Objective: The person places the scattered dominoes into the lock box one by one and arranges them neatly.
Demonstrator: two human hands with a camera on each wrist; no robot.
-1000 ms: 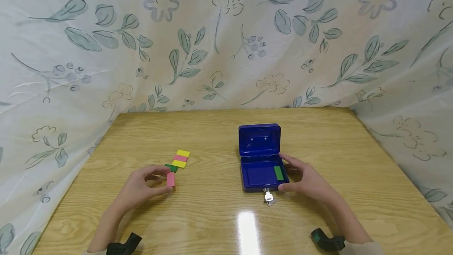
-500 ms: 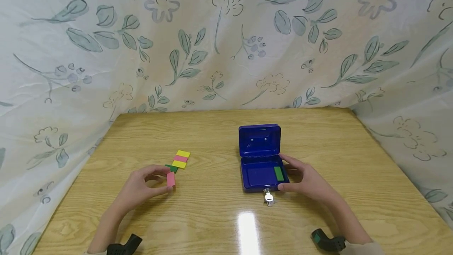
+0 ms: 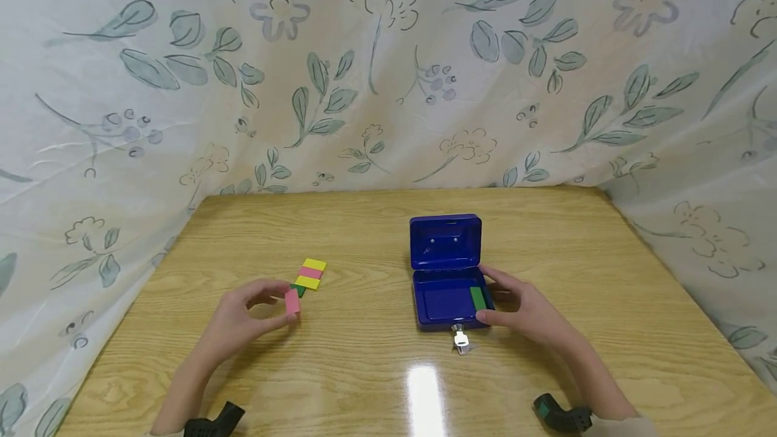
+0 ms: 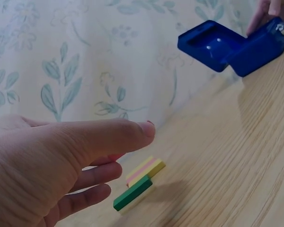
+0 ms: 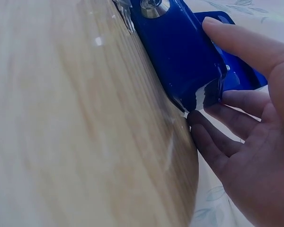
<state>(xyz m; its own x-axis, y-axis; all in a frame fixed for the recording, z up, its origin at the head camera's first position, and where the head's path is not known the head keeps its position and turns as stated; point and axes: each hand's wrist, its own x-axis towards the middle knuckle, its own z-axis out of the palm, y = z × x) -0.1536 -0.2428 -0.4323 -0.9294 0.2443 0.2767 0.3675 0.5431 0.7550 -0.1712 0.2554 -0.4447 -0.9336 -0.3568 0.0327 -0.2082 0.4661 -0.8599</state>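
Note:
My left hand [image 3: 245, 315] pinches a pink block [image 3: 293, 301] between thumb and fingertips, slightly above the table. In the left wrist view the thumb hides most of that block. Just beyond it lie a green block [image 4: 132, 193] and a row of yellow and pink blocks [image 3: 311, 273]. On the right stands a blue cash box [image 3: 427, 321], lid raised. My right hand [image 3: 528, 312] holds the box's right side, thumb at the front corner and fingers against the side wall. Inside the box, along its right wall, lies another green block [image 3: 477, 298].
Keys [image 3: 461, 340] hang from the lock [image 5: 154, 5] on the box front. The wooden table [image 3: 364, 363] ends at a floral cloth [image 3: 388, 86] behind and at both sides. A black wrist camera [image 3: 561, 414] sits on each wrist.
My left hand has risen slightly with the pink block, which now covers more of the green block behind it. My right hand stays at the box, its thumb shifted a little.

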